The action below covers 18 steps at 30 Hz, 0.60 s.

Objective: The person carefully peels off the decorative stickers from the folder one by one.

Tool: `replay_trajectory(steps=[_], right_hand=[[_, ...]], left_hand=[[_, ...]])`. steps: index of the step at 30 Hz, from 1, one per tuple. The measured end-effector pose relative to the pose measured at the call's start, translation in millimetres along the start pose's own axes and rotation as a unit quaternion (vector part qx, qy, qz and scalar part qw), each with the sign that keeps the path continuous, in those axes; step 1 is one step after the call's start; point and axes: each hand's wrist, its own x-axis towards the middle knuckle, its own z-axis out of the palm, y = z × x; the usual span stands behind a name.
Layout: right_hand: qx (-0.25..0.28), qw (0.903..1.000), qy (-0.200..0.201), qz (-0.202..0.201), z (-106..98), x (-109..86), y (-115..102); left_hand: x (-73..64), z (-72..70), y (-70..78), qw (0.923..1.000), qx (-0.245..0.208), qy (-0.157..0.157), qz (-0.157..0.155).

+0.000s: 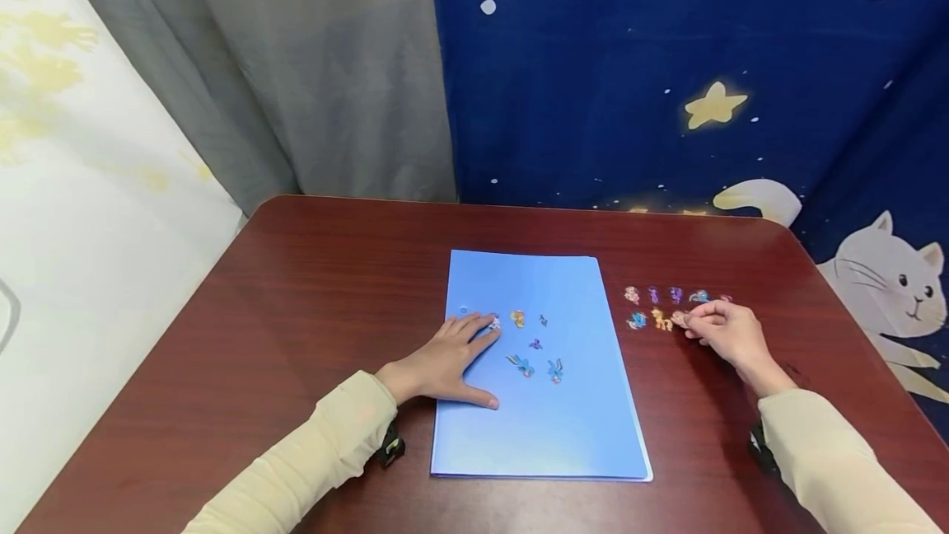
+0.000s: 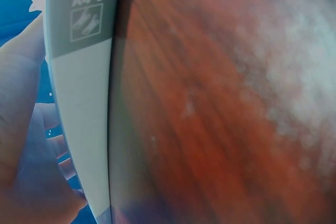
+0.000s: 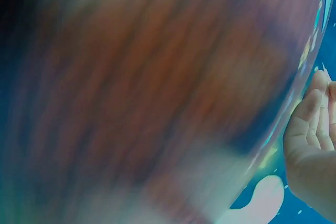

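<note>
My left hand (image 1: 445,363) lies spread on the left part of a blue A4 folder (image 1: 541,439), its fingertips beside a small white-and-purple sticker (image 1: 495,322). Several other small cartoon stickers dot the folder, among them an orange one (image 1: 517,319) and a blue pony (image 1: 556,370). To the right of the folder, my right hand (image 1: 736,338) pinches a small pink pony sticker (image 1: 678,319) between thumb and fingers, low over the table. In the left wrist view the folder's spine (image 2: 79,98) shows an "A4-S" label. The right wrist view catches my bent fingers (image 3: 310,114) at its edge.
Two rows of pony stickers lie on the dark red table (image 1: 334,287), including an orange pony (image 1: 661,320), a purple one (image 1: 676,295) and a blue one (image 1: 637,320). A grey curtain (image 1: 356,64) and a blue patterned curtain (image 1: 578,89) hang behind the table's far edge.
</note>
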Motion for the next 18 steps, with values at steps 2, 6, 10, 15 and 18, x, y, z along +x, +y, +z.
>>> replay_trajectory(steps=[2, 6, 10, 15, 18], right_hand=[[-0.001, 1.0000, 0.004, 0.009, -2.7, 0.0, 3.2], [0.026, 0.9992, 0.014, 0.026, -1.1, 3.3, 4.9], [0.021, 0.9984, 0.027, 0.045, 1.2, 5.8, 4.8], [-0.018, 0.9977, 0.029, 0.059, 1.4, 7.2, 7.2], [-0.030, 0.9968, 0.035, 0.065, 1.0, 7.3, 7.5]], left_hand=[[0.6, 0.4, -0.3, 1.0000, -0.002, 0.001, 0.001], [-0.6, 1.1, -1.8, 1.0000, -0.002, 0.005, -0.001], [-0.8, 1.4, -2.3, 0.9999, -0.003, 0.011, 0.004], [-0.3, 1.6, -1.7, 0.9999, -0.002, 0.010, 0.006], [0.1, 1.4, -1.3, 0.9999, -0.001, 0.010, 0.006]])
